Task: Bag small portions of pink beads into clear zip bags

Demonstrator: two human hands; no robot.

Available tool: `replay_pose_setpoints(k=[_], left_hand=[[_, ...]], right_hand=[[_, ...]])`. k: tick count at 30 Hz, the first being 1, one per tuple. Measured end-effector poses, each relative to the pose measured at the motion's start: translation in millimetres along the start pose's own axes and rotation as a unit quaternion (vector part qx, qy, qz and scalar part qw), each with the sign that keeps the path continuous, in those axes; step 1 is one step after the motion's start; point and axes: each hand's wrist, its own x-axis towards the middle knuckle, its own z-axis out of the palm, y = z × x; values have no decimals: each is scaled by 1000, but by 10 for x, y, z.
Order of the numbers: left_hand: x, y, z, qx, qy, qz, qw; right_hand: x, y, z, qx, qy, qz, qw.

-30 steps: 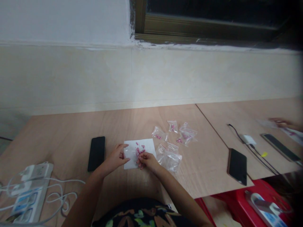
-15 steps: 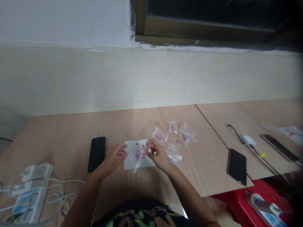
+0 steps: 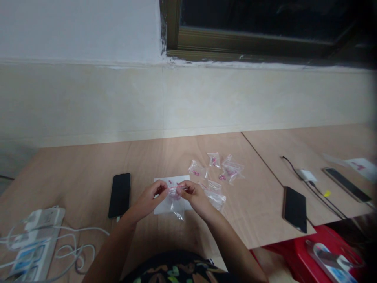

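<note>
Between my two hands hangs a small clear zip bag (image 3: 177,206), its top edge stretched sideways. My left hand (image 3: 154,193) pinches one end of that edge, and my right hand (image 3: 192,193) pinches the other. Beneath the bag lies a white sheet of paper (image 3: 161,209) with a few small pink pieces (image 3: 170,182) on it. Just right of my right hand are several clear zip bags (image 3: 216,199) that look flat. Farther back sit small bags with pink pieces inside, among them one bag (image 3: 196,169) nearest the paper.
A black phone (image 3: 119,195) lies left of my hands, and a power strip (image 3: 38,243) with white cables sits at the front left. To the right are another phone (image 3: 295,209), a white adapter (image 3: 308,175) with a dark cable, and a red stool (image 3: 300,251) below the table edge.
My left hand has moved right and closed on the bag's top edge. The bag, held before by my right hand alone, is now stretched between both hands.
</note>
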Motion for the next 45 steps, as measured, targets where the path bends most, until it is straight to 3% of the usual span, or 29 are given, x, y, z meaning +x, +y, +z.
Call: replay_pose_setpoints(k=[4,11,18,25,32,38,45], left_hand=[[-10,19,-15,9,-58,-17,998],[6,53,-3,10,-39,-21,999],[-58,41,-57,-24,-101,-37,994],[-53,17,-47,-24,-54,-20,998],[-55,32,33,-76,-120,-53,988],[1,-30,125,-75,-91,-38,992],[-10,-161,76,-106,-95,-68,988]], right_hand=[[-18,-71,27,-28,-10,-30,999],[-28,-82,81,52,-17,6,998],[-46,-150,49,79,-15,32,996],[-38,-126,20,95,-24,41,994],[-75,-153,60,107,-25,30,993],[-54,-49,142,90,-44,-6,995],[5,-34,60,124,2,15,992]])
